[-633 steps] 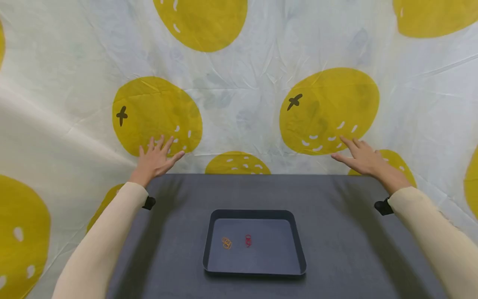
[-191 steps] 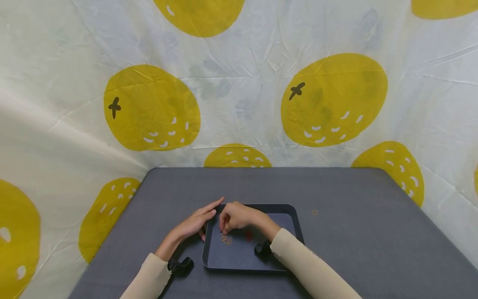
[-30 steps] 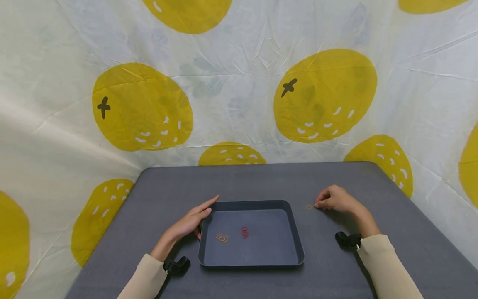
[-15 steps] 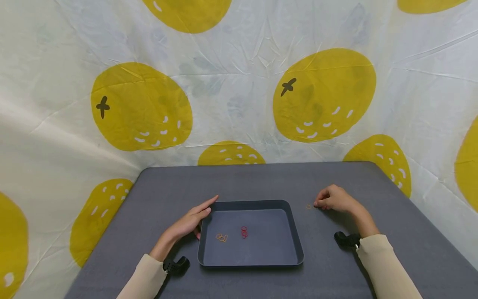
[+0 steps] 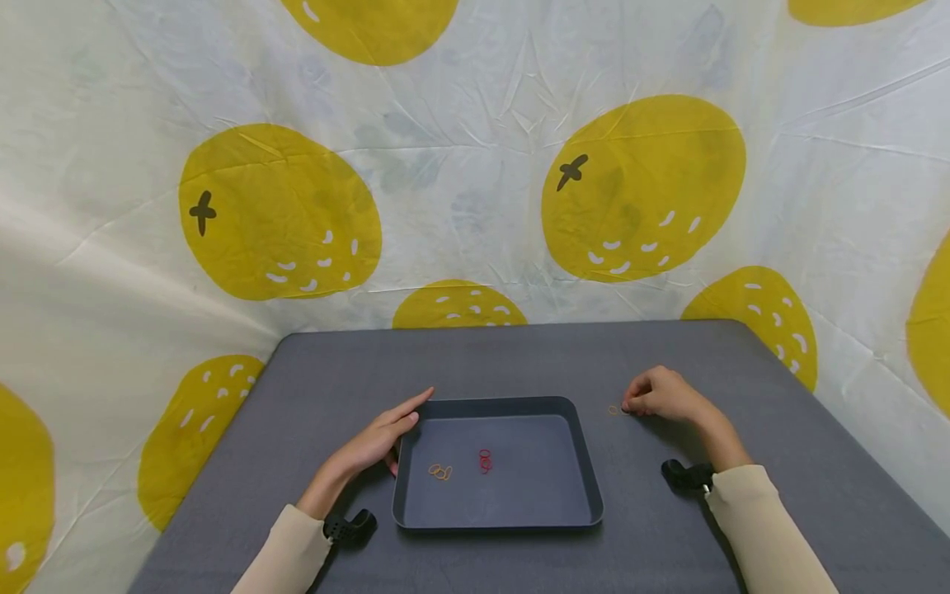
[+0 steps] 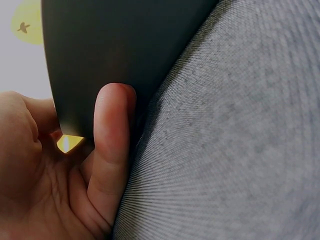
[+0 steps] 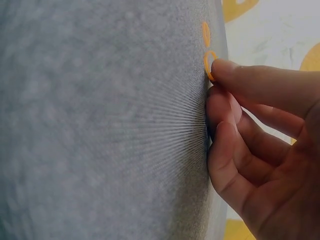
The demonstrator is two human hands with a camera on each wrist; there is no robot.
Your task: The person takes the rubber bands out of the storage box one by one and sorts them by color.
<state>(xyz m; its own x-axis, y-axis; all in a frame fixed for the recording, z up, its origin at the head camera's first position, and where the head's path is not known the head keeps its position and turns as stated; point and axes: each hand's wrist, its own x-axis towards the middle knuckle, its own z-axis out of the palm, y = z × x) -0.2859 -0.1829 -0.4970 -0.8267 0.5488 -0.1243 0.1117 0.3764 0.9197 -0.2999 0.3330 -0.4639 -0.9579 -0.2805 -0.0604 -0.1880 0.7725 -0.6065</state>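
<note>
My left hand (image 5: 376, 444) holds the dark grey tray (image 5: 499, 529) at its left rear corner. In the left wrist view, one finger (image 6: 111, 125) lies against the tray's outer wall (image 6: 115, 45), low by the cloth. On the table right of the tray, my right hand (image 5: 665, 395) pinches an orange rubber band (image 7: 206, 67) between thumb and fingertips. Just beyond it lies a second orange rubber band (image 7: 203, 34), loose on the cloth. Inside the tray are a small cluster of orange rubber bands (image 5: 440, 473) and a cluster of red ones (image 5: 485, 461).
A grey cloth (image 5: 349, 363) covers the table. Behind it hangs a pale curtain (image 5: 460, 198) printed with big yellow fruit. Dark wrist cameras (image 5: 350, 528) sit under both forearms, the left one close to the tray's side.
Over the last second the hands have hardly moved. Compared with several seconds ago, my right hand has gone from above the orange bands in the tray to the table on the right.
</note>
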